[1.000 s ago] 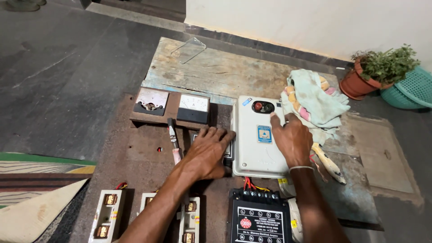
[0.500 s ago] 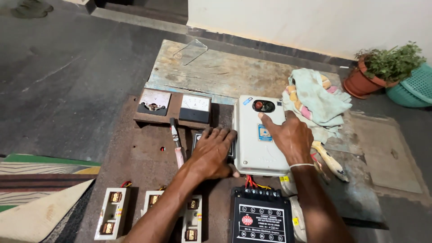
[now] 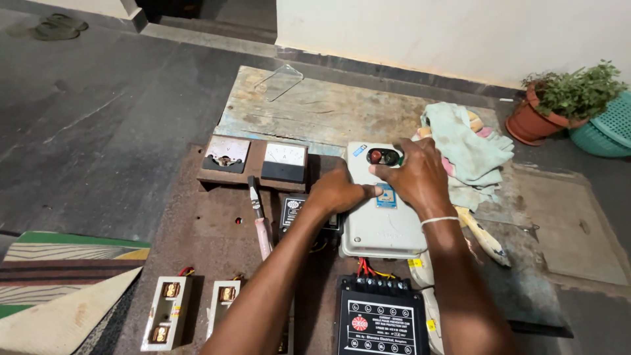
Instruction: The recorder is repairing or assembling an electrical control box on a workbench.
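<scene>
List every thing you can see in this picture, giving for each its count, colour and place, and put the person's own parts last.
Switch box: 1, pale grey with red and green buttons, centre, under both hands.
Meter panel: 1, brown wood with two white dials, left of the box.
Screwdriver: 1, pinkish handle, below the meters.
Black module: 1, black with red wires, bottom centre.
Small black unit: 1, beside the left hand.
Fuse holders: at least 2, white, bottom left.
Cloth: 1, pale green, right of the box.
Wooden board: 1, weathered, behind.
Clear plastic piece: 1, on the board.
Potted plant: 1, terracotta, far right.
Basket: 1, teal, right edge.
Mat: 1, striped, bottom left.
Sandals: pair, top left.
Left hand: on the box's left edge.
Right hand: on the box's top, by the buttons.
</scene>
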